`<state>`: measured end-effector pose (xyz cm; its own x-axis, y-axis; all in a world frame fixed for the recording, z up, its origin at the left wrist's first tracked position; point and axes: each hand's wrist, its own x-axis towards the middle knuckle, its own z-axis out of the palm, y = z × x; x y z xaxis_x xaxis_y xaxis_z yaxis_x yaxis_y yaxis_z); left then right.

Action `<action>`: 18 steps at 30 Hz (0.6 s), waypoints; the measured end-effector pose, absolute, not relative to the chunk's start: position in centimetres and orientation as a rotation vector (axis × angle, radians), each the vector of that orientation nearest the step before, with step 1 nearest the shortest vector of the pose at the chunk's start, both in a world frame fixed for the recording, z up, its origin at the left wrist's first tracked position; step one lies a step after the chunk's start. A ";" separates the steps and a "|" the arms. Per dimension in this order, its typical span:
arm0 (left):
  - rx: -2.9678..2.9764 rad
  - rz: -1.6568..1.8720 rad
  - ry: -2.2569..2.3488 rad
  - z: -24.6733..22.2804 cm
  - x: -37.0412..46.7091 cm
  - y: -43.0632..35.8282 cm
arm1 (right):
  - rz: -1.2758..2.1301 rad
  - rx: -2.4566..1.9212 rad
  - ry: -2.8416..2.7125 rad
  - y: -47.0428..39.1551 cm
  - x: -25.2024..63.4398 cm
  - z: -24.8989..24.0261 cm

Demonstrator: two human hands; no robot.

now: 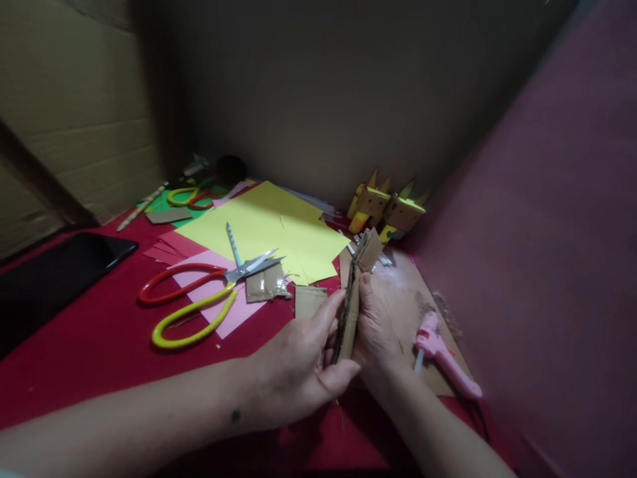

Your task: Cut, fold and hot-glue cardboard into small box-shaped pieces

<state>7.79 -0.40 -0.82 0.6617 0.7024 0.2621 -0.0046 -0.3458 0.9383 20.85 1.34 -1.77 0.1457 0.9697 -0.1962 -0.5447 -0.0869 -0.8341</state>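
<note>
Between my two hands a folded strip of brown cardboard (354,305) stands on edge, tilted away from me. My left hand (303,372) grips its lower left side, thumb across the near end. On the right side my right hand (378,332) presses it with the thumb up; its other fingers are mostly hidden. Left of the hands lie scissors (239,273) with one red and one yellow handle, blades parted. Small cardboard pieces (266,284) lie by the blades. To the right a pink glue gun (445,358) rests on a cardboard sheet (398,292).
Yellow paper (269,226) and pink paper (233,322) overlap on the red cloth (99,332). Two small cardboard figures (404,211) stand at the back. A black phone (64,279) lies far left. A pink wall (557,265) bounds the right side.
</note>
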 end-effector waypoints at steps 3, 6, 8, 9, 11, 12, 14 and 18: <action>1.677 0.773 0.645 -0.1 7.3 0.2 | 1.368 -0.926 -0.574 1.4 21.0 -2.3; 1.594 0.854 0.804 0.5 6.8 1.2 | 1.359 -0.854 -0.683 1.4 20.8 -2.8; 1.583 0.906 0.834 0.9 6.6 1.8 | 1.378 -0.818 -0.760 1.1 20.6 -2.9; 1.584 0.927 0.822 1.2 6.6 2.0 | 1.370 -0.825 -0.804 0.9 20.5 -2.9; 1.606 0.972 0.820 1.6 6.6 2.3 | 1.312 -0.895 -0.906 0.5 20.3 -2.8; 1.613 1.000 0.839 1.7 6.6 2.4 | 1.264 -0.948 -0.970 0.2 20.3 -2.7; 1.604 1.058 0.906 2.0 6.8 2.5 | 1.159 -1.044 -1.103 -0.2 20.4 -2.6; 1.563 1.122 0.957 2.1 7.0 2.8 | 1.044 -1.090 -1.216 -0.7 20.4 -2.9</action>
<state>7.01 2.85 2.14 0.2718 0.9381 0.2145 0.0632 -0.2398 0.9688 20.42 -0.69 -2.91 0.0702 0.9823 0.1739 -0.0232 0.1759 -0.9841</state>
